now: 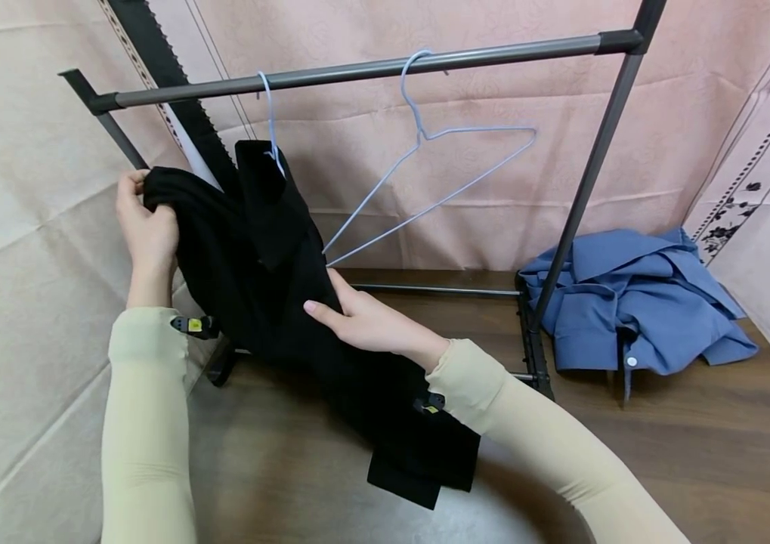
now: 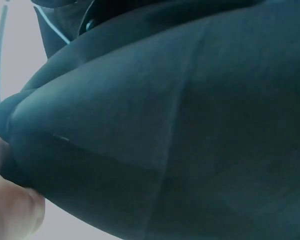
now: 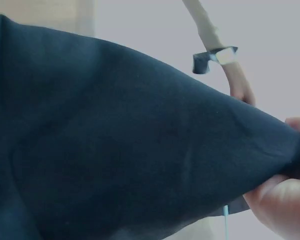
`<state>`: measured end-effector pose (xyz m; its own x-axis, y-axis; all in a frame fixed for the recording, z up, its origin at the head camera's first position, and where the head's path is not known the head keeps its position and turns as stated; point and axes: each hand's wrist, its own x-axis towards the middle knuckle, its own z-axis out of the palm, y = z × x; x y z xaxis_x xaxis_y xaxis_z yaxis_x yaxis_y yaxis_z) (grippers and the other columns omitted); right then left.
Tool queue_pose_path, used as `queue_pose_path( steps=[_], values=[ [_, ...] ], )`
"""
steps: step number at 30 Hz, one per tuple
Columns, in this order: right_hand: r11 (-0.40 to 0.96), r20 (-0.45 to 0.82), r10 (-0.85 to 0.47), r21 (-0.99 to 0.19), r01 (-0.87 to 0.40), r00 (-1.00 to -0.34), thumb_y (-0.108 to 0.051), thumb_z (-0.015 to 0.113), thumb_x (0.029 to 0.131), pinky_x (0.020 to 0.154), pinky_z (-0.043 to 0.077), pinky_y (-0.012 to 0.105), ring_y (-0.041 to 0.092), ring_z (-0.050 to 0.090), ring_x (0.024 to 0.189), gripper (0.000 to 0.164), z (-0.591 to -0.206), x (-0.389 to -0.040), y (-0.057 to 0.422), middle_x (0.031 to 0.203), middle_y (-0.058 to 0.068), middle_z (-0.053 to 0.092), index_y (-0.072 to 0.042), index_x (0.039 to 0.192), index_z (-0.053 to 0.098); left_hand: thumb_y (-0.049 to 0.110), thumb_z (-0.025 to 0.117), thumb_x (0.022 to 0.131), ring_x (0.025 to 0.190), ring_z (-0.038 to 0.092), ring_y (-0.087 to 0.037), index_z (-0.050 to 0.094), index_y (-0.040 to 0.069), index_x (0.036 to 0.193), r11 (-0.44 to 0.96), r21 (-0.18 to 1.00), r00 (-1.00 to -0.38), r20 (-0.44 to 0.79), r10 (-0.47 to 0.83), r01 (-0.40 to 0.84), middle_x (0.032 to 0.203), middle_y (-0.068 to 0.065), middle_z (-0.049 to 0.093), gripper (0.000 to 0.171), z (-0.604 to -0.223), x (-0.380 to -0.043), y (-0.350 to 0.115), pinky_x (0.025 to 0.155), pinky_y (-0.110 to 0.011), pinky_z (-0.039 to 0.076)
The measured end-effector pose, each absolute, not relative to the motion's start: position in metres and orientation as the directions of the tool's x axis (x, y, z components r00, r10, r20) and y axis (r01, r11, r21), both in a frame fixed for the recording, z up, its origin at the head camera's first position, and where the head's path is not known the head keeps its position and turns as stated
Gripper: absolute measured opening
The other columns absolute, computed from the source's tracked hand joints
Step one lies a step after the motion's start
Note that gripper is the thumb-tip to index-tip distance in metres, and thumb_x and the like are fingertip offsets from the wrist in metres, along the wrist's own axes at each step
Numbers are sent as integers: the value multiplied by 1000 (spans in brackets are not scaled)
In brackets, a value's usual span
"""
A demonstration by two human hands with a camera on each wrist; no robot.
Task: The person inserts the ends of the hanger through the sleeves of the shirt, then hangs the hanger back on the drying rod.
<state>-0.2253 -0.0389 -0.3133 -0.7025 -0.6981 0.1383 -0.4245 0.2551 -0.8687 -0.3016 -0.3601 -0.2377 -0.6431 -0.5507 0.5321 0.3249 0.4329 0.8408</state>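
A black shirt (image 1: 255,279) hangs at a slant from the rack, its collar (image 1: 265,200) around the hook of a light blue hanger (image 1: 270,113). My left hand (image 1: 148,230) grips the shirt's upper left part, thumb in front. Lower on the right edge, my right hand (image 1: 374,317) holds the cloth, thumb on the front and fingers behind. In the right wrist view the cloth (image 3: 140,130) narrows between the thumb and a finger. The left wrist view shows fabric (image 2: 115,110) bulging beside the left thumb (image 2: 15,207). Most of the hanger is hidden inside the shirt.
A second light blue hanger (image 1: 473,128) hangs bare on the rack's grey bar (image 1: 527,51), its left corner close by the shirt and right hand. A crumpled blue shirt (image 1: 636,302) lies on the wooden floor (image 1: 684,453) beyond the right rack post (image 1: 589,185). Pale curtains (image 1: 350,151) surround the rack.
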Motion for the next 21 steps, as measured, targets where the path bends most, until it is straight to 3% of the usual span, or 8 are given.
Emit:
queue_pose_path(
  steps=[2,6,10,14,17,21],
  values=[
    [242,146,-698,-873,-423,-701,-54,45,104,115,30,35,11,34,142,76,-315,-225,-44,165,-5,21,-28,163,5,0,53,94,105,48,-7,64,18,109,429,832,-623,550,-556,352,102,7,53,26,-237,-305,-361,94,-16,33],
    [246,145,-686,-876,-415,-713,-51,47,105,116,29,36,12,34,143,75,-317,-224,-49,164,0,25,-24,163,8,0,52,94,109,50,-11,63,15,113,468,822,-648,553,-524,323,106,5,55,26,-253,-310,-362,97,-19,34],
    [306,115,-670,-857,-414,-733,-51,50,103,116,29,36,16,36,143,79,-318,-221,-51,162,10,29,-19,163,9,-4,47,90,115,51,-27,59,1,122,640,732,-724,569,-389,232,116,-12,58,34,-290,-315,-365,104,-34,36],
    [343,92,-684,-835,-430,-724,-51,54,102,113,34,36,17,47,134,84,-320,-217,-52,144,25,50,-17,163,7,-11,43,81,119,46,-46,54,-8,127,760,610,-812,547,-202,222,124,-31,52,47,-335,-318,-371,104,-54,33],
    [331,98,-705,-831,-448,-703,-49,57,101,109,39,35,16,52,128,84,-324,-215,-51,134,26,58,-21,163,7,-13,43,76,118,43,-50,52,-9,127,782,578,-867,488,-103,233,126,-35,46,52,-365,-320,-373,102,-57,31],
    [303,120,-731,-825,-477,-672,-43,61,100,105,43,34,17,49,133,85,-335,-214,-46,134,26,59,-28,162,5,-13,42,78,117,42,-51,51,-5,130,814,546,-937,350,-4,200,132,-36,40,54,-393,-320,-371,98,-57,32]
  ],
)
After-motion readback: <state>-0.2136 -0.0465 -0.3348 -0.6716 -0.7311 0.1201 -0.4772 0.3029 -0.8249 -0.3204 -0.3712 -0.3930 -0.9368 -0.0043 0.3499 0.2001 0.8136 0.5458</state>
